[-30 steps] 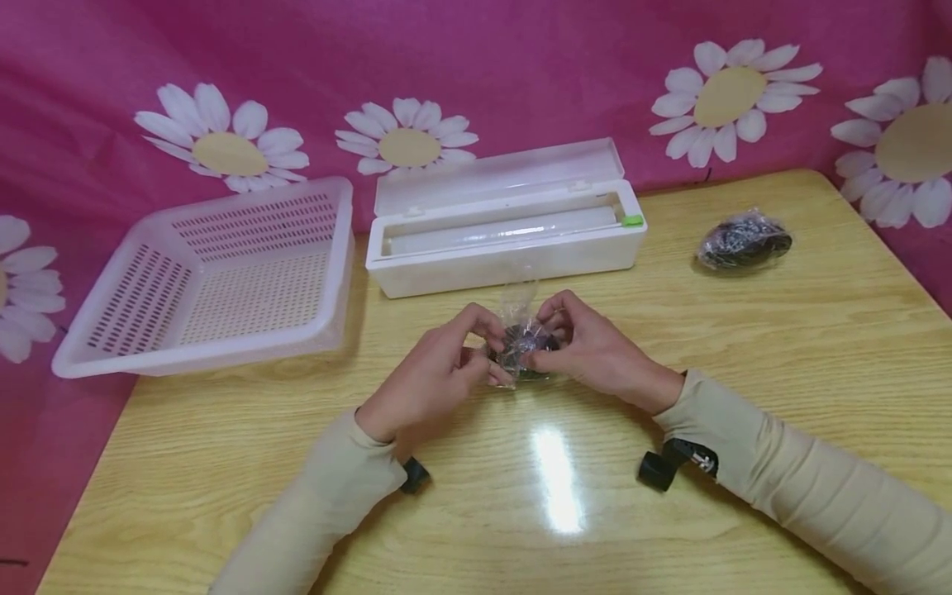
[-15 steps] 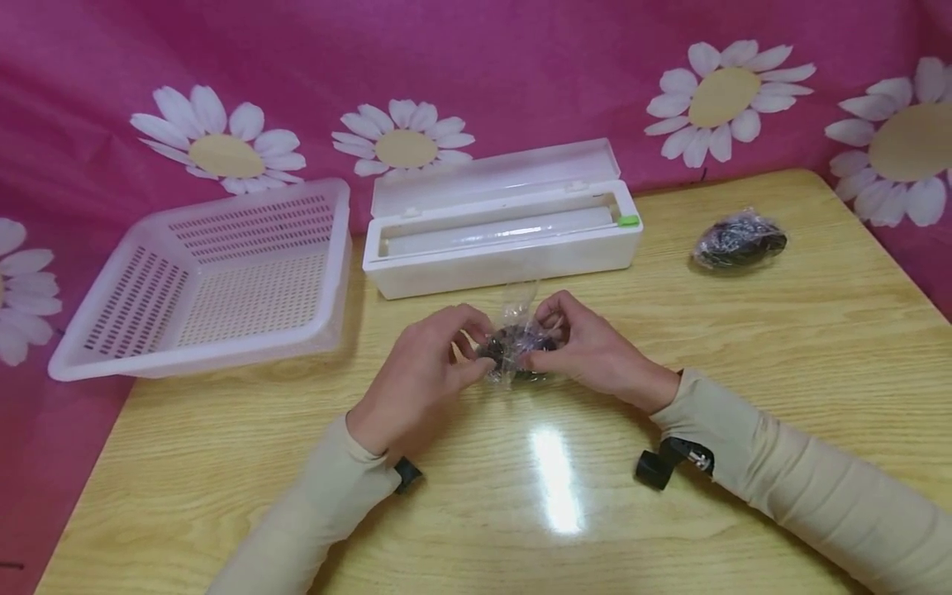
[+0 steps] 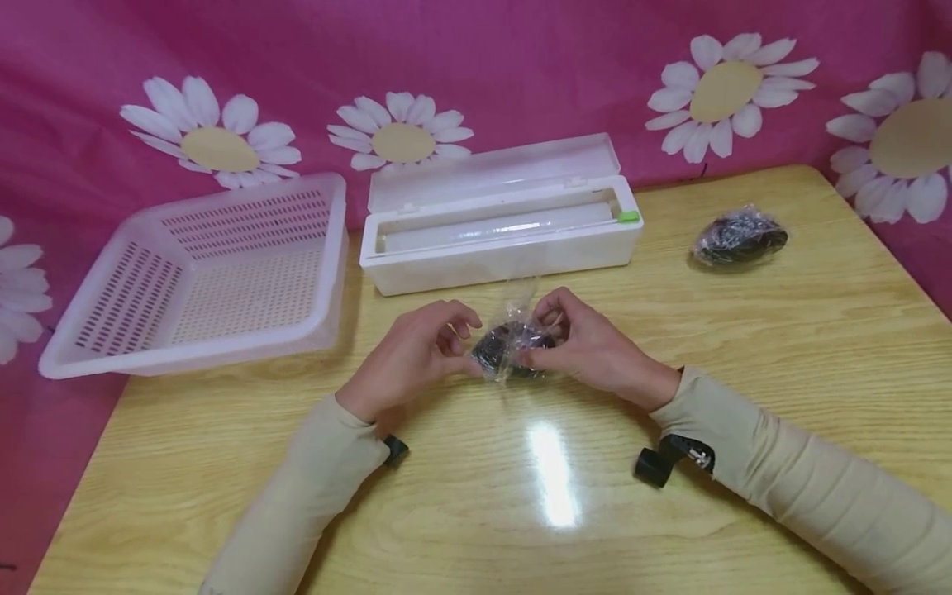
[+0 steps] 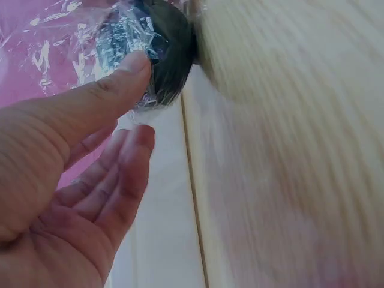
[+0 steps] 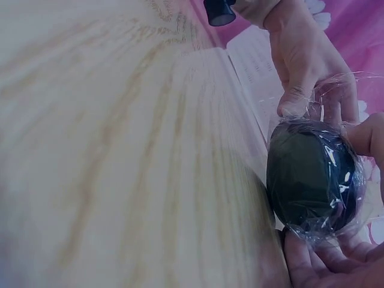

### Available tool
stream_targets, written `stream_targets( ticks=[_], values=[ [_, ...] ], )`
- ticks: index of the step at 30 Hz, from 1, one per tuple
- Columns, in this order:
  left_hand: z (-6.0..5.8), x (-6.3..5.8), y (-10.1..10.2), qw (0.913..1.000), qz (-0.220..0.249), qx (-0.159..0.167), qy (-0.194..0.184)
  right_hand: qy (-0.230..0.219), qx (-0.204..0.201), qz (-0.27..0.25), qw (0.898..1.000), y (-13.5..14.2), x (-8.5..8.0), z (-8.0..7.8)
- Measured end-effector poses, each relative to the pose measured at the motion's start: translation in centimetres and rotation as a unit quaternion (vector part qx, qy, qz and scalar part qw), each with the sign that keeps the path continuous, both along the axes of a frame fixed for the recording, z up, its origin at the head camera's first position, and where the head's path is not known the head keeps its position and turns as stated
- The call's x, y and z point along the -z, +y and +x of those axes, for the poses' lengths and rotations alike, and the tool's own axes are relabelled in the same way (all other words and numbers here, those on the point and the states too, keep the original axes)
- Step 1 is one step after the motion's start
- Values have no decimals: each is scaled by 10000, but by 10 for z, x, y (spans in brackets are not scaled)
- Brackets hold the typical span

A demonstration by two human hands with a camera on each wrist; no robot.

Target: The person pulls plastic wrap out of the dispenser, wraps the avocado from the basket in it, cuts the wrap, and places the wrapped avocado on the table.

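Observation:
A dark, blackish-green oval item [image 3: 492,350] in clear cling film lies on the table between both hands. A loose tail of film [image 3: 518,296] sticks out from its far side. My right hand [image 3: 601,354] holds the item's right end between thumb and fingers; the right wrist view shows the item's smooth dark side [image 5: 303,171] under creased film. My left hand [image 3: 411,354] is at the left end, its thumb touching the film and its fingers loosely bent, apart from the item. The left wrist view shows that thumb [image 4: 114,84] against the wrapped surface.
Behind the hands stands a white cling film box [image 3: 506,263], lid raised, a roll inside and a green slider at its right end. A white perforated basket [image 3: 189,357] is at the left. Another wrapped dark oval item [image 3: 740,237] lies at the back right of the wooden table [image 3: 476,512].
My left hand has drawn back leftward, its fingers coming off the item. More of the item's dark left end shows. The right hand has stayed in place, still holding it.

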State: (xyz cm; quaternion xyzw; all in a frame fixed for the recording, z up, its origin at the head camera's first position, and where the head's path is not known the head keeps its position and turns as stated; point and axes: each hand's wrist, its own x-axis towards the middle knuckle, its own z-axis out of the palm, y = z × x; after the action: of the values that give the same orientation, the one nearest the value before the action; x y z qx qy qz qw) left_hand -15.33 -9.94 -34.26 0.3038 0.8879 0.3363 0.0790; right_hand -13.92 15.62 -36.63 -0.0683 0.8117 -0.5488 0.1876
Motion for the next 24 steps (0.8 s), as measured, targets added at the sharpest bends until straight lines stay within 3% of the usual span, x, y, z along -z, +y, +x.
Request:
stream_targets(
  ticks=[3, 10, 17, 24],
  values=[
    [0, 0, 3, 10000, 21, 21, -86, -3, -20, -45, 10000, 0, 0, 0],
    [5, 0, 8, 9957, 49, -47, -919, 33, -6, -73, 10000, 1, 0, 0],
    [8, -7, 14, 9926, -1064, -42, -584, 28, -32, -69, 10000, 4, 0, -1],
    [-1, -2, 21, 9912, -854, 41, -1012, 47, -201, 80, 9998, 5, -1, -2]
  ],
)
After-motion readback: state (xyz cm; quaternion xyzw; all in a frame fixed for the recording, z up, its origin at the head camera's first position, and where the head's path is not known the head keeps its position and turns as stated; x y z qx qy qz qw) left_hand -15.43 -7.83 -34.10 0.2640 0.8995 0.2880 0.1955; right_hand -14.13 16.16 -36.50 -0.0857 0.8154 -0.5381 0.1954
